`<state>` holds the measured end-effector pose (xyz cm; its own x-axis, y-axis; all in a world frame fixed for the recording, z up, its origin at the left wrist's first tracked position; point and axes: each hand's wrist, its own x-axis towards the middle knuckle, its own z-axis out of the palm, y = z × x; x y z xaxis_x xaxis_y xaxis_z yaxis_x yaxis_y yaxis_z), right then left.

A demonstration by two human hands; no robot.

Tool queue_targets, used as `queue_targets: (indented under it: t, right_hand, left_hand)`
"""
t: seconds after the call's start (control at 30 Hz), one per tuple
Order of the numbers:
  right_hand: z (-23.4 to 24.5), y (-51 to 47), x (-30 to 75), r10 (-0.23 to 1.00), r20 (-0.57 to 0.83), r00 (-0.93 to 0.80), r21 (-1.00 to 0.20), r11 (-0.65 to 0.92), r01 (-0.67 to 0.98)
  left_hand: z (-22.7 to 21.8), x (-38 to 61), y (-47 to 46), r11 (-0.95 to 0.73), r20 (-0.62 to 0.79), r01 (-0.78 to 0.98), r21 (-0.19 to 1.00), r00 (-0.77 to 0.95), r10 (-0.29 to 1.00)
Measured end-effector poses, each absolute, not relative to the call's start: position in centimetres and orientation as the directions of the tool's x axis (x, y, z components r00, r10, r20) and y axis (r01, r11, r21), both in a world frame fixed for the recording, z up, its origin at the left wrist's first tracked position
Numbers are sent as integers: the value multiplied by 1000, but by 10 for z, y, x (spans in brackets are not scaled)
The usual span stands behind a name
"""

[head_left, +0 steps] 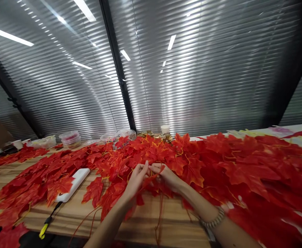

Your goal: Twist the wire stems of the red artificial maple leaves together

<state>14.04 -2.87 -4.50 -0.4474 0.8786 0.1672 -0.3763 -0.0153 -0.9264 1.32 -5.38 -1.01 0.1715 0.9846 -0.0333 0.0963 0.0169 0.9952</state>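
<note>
My left hand (137,178) and my right hand (166,175) meet fingertip to fingertip over the near edge of a heap of red artificial maple leaves (192,168). Both are closed in a pinch on a red artificial maple leaf (150,179), at its stem end; the exact grip is too small to make out. Thin red cords (159,220) hang below the hands across the wooden table (177,220). A beaded bracelet (214,220) circles my right wrist.
Left of my hands lies a white rectangular device (76,184) with a black and yellow strap (43,230), partly covered by leaves. Clear plastic tubs (70,138) and a white paper cup (164,129) stand at the back, before a wall of grey blinds (205,75).
</note>
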Motion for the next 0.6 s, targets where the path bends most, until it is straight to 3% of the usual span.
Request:
queue_targets:
  t: [0.2,0.6]
  right_hand:
    - [-46,-29,137,945,174,-276,-897,36,-441]
    - [-39,-29,144,936,150,-320,-860,-36,-509]
  left_hand:
    - [-4,16,-64,-227,163,285,931,232,959]
    - [2,16,-69,-138,79,162,977,326,942]
